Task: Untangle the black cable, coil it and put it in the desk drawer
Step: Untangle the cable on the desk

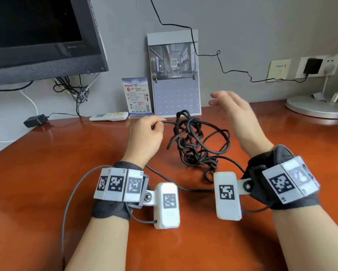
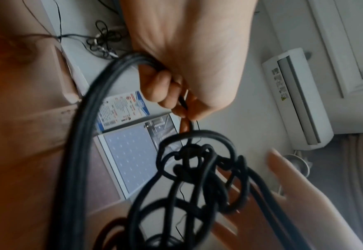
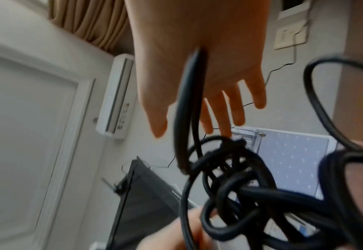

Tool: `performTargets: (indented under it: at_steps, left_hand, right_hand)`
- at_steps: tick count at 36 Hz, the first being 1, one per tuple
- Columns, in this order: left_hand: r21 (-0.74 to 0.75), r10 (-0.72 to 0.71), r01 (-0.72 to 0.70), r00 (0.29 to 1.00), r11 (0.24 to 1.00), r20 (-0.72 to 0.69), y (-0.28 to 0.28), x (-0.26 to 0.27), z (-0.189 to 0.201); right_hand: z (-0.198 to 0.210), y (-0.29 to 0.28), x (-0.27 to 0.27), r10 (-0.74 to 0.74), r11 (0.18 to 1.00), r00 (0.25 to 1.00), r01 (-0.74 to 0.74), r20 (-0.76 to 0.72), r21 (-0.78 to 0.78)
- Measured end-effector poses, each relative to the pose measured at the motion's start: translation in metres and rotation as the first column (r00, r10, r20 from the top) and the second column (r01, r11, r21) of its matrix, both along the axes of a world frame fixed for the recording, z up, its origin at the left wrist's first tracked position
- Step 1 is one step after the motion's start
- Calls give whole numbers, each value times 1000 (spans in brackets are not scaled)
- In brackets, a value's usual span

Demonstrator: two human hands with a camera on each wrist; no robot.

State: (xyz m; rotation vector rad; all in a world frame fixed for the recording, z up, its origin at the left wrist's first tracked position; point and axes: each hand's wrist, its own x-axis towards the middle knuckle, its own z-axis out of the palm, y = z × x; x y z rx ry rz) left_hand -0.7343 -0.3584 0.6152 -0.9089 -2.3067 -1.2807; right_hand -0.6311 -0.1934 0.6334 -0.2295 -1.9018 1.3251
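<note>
Far left there's a monitor (image 1: 37, 36) with its own nest of wires under it, plus a small black adapter (image 1: 35, 120) and a white remote (image 1: 109, 116) sitting at the back of the surface (image 1: 46, 182). None of that looks like part of the job.

The left hand (image 1: 145, 136) has its fingers curled round a strand of the black cable (image 1: 195, 141), pinching it near the top of the knot. My guess is it's anchoring that strand so there's something steady to pull against. In the left wrist view you can see the strand running through the curled fingers (image 2: 159, 84) and down into the clump.

The cable itself is a big tangled wad in the middle of the surface, right in front of the calendar (image 1: 176, 75) and the blue card (image 1: 137, 94), partly lifted on the left hand's side, rest of it lying flat.

The right hand (image 1: 234, 116) hovers just right of the tangle, fingers spread and holding nothing. Probably about to pick a loop and work it loose. No drawer visible in any view, so coiling and stowing look a long way off.
</note>
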Motion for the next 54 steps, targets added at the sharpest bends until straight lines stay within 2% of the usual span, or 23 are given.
performTargets:
  at_steps: [2, 4, 6, 11, 14, 17, 21, 26, 29, 31, 34, 36, 39, 43, 46, 50, 54]
  left_hand:
    - [30, -46, 44, 997, 999, 58, 7, 4, 0]
    - [75, -82, 74, 990, 994, 112, 12, 8, -2]
    - [117, -91, 75, 986, 990, 142, 14, 7, -4]
    - [267, -184, 108, 942, 958, 280, 11, 2, -3]
    - [358, -341, 186, 830, 915, 442, 12, 9, 0]
    - [353, -401, 237, 751, 905, 525, 16, 17, -3]
    - [374, -432, 247, 700, 894, 569, 23, 21, -9]
    - [324, -420, 276, 708, 905, 568, 28, 22, -16]
    - [347, -448, 292, 689, 891, 570, 29, 23, -16]
    - [404, -484, 283, 651, 870, 585, 29, 22, -15]
    - [516, -567, 262, 538, 816, 623, 28, 20, -13]
    - [543, -589, 256, 507, 800, 629, 27, 17, -14]
    - [549, -610, 284, 501, 786, 614, 26, 14, -17]
    - [494, -578, 308, 530, 813, 620, 27, 15, -19]
    - [451, -525, 282, 574, 847, 628, 26, 16, -19]
    - [416, -444, 210, 652, 885, 615, 24, 15, -19]
    - [419, -386, 131, 688, 898, 614, 25, 14, -19]
  right_hand:
    - [1, -10, -3, 57, 995, 989, -68, 135, 79]
    - [0, -17, -7, -3, 970, 956, -69, 294, 235]
    - [-1, -20, -9, -40, 939, 934, -86, 356, 332]
    - [2, -18, -1, 117, 967, 947, -177, 300, 182]
    - [-2, -16, 2, 208, 963, 938, -246, 279, 109]
    - [-6, -15, 4, 258, 953, 927, -290, 273, 84]
    - [-9, -11, 5, 288, 946, 924, -315, 249, 73]
    - [-8, -12, 10, 389, 911, 891, -409, 236, 42]
    - [-7, -15, 9, 421, 897, 873, -441, 246, 30]
    - [-8, -19, 9, 433, 885, 861, -462, 269, 57]
    - [-10, -23, 9, 418, 875, 856, -470, 305, 119]
    - [-12, -25, 9, 433, 868, 844, -486, 317, 107]
    - [-13, -27, 6, 465, 878, 854, -478, 234, 0]
    - [-14, -24, 1, 224, 971, 959, -235, 175, 47]
    - [-9, -18, 4, 139, 988, 968, -149, 210, 32]
    - [12, -14, 15, 121, 977, 914, -179, 387, 118]
    - [59, -20, 26, 78, 921, 800, -286, 594, 263]
